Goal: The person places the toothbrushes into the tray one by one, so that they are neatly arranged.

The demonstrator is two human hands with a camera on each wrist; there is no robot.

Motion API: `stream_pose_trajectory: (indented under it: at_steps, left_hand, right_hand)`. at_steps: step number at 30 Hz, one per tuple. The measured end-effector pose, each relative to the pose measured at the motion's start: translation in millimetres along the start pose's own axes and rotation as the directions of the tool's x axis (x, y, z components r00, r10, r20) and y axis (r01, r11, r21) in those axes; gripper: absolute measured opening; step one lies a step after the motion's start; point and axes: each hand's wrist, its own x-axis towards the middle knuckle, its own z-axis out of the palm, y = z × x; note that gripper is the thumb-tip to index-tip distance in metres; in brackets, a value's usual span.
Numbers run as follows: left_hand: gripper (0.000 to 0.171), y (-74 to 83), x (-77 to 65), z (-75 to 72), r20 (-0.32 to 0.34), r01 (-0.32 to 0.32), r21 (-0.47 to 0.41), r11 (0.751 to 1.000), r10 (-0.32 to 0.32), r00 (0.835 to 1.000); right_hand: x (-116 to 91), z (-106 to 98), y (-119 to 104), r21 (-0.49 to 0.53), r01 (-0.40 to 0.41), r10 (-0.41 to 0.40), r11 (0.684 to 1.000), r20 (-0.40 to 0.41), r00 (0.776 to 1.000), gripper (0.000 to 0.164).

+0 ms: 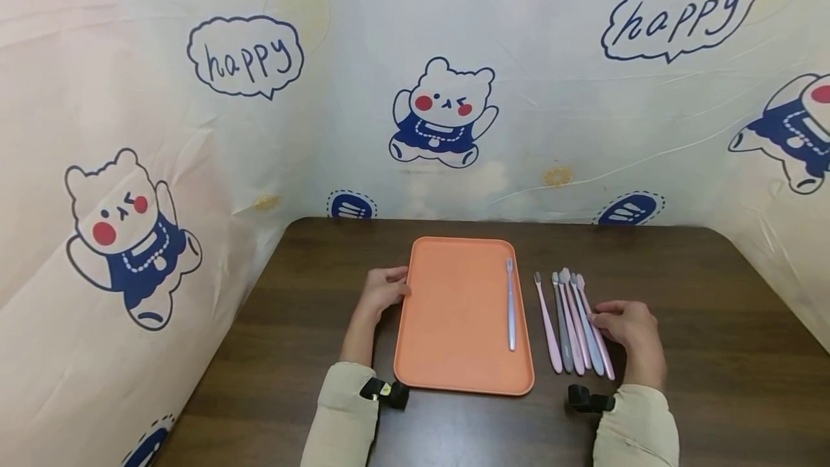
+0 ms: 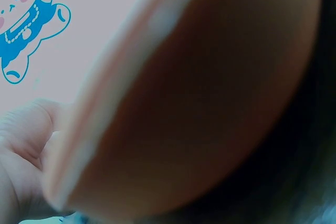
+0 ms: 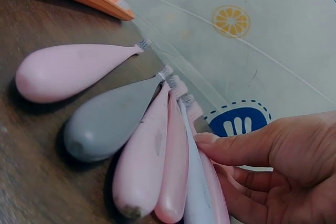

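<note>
My left hand (image 1: 384, 292) grips the left edge of an orange tray (image 1: 454, 308); the left wrist view shows this hand (image 2: 26, 156) beside the tray's blurred rim (image 2: 115, 98). A blue toothbrush (image 1: 511, 308) lies lengthwise near the tray's right side. To the right of the tray several toothbrushes lie side by side, one pink toothbrush (image 1: 548, 326) a little apart and a grey toothbrush (image 3: 107, 121) beside it. My right hand (image 1: 632, 330) pinches the rightmost pink toothbrush (image 3: 212, 187) between thumb and curled fingers, close against a light blue toothbrush (image 3: 197, 187).
The tray and toothbrushes are on a dark brown wooden table (image 1: 285, 352). A pale curtain (image 1: 551, 114) printed with bears and "happy" bubbles hangs behind and at the sides. A black wrist mount (image 1: 588, 400) sits by the right sleeve, another (image 1: 389, 393) by the left.
</note>
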Motion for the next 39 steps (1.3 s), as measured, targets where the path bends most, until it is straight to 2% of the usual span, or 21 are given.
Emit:
stream_pose_trajectory:
  at_steps: [16,27,39]
  left_hand:
    - [0.058,-6.5,-1.4,-2.1,0.009,0.02,-0.008,1.0,-0.02,1.0]
    - [0.056,-4.3,-0.7,-1.6,0.006,0.017,-0.01,1.0,-0.017,1.0]
    - [0.056,-0.6,0.8,-1.1,0.008,0.006,-0.003,1.0,-0.006,1.0]
  right_hand:
    - [-0.8,3.4,-2.9,-0.081,0.04,-0.041,0.996,-0.018,0.999,0.04]
    - [-1.1,7.7,-3.9,-0.156,0.063,-0.08,0.986,-0.107,0.991,0.035]
    - [2.1,1.3,-2.5,-0.126,0.026,-0.034,0.992,-0.066,0.997,0.043]
